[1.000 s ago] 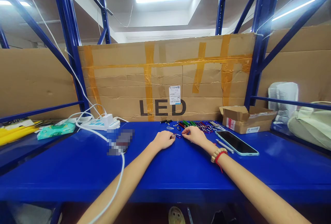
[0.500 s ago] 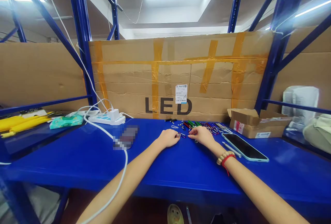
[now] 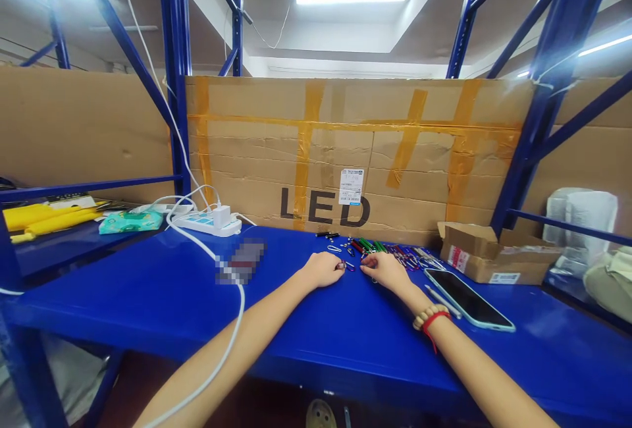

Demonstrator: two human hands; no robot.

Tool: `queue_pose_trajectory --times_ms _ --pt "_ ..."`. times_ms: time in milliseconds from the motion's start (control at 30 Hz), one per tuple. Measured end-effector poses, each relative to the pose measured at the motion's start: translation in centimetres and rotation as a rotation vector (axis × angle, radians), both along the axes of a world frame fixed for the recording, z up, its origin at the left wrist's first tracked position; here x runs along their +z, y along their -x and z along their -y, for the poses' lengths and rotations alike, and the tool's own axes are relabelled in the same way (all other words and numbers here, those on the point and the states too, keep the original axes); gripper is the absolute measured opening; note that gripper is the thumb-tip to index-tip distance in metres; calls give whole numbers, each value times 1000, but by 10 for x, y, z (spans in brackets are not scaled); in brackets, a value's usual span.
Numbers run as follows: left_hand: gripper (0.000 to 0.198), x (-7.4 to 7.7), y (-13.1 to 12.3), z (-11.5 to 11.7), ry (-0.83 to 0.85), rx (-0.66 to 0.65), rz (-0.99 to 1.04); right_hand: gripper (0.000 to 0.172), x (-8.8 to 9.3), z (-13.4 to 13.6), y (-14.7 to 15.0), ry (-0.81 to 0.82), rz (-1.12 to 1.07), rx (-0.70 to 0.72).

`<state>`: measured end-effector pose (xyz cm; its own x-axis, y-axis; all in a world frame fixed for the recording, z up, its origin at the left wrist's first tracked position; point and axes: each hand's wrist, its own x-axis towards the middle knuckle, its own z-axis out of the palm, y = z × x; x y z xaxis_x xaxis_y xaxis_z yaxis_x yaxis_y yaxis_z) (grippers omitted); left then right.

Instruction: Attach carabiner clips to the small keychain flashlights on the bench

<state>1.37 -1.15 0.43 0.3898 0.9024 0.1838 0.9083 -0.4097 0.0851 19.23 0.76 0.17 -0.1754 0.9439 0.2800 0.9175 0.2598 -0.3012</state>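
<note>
Both my hands rest on the blue shelf top [image 3: 345,336] near its back. My left hand [image 3: 322,270] is curled, its fingertips pinched on a small clip-like piece [image 3: 347,265] that lies between the two hands. My right hand [image 3: 384,268] is curled too, fingertips on small parts at the same spot; what they grip is too small to name. A bead bracelet and a red cord [image 3: 430,317] circle my right wrist. Just beyond the hands lies a row of small coloured parts [image 3: 390,249], red, green and metal.
A taped cardboard sheet marked LED [image 3: 345,151] stands behind. A phone [image 3: 468,301] and a pen [image 3: 443,301] lie right of my hand, an open carton [image 3: 494,258] beyond. A power strip [image 3: 210,222] with white cable [image 3: 232,329] sits left. Blue rack posts [image 3: 172,72] flank the shelf.
The view has tilted and shifted slightly. My hands have stayed together at the same spot, fingers working on the small piece between them.
</note>
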Motion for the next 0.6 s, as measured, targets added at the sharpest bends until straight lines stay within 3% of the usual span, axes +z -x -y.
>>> queue_pose_trajectory --times_ms 267,600 --pt "28 2 1 2 7 3 -11 18 -1 -1 2 -30 -47 40" --pt "30 0 -1 3 -24 10 8 25 -1 -10 2 -244 -229 123"
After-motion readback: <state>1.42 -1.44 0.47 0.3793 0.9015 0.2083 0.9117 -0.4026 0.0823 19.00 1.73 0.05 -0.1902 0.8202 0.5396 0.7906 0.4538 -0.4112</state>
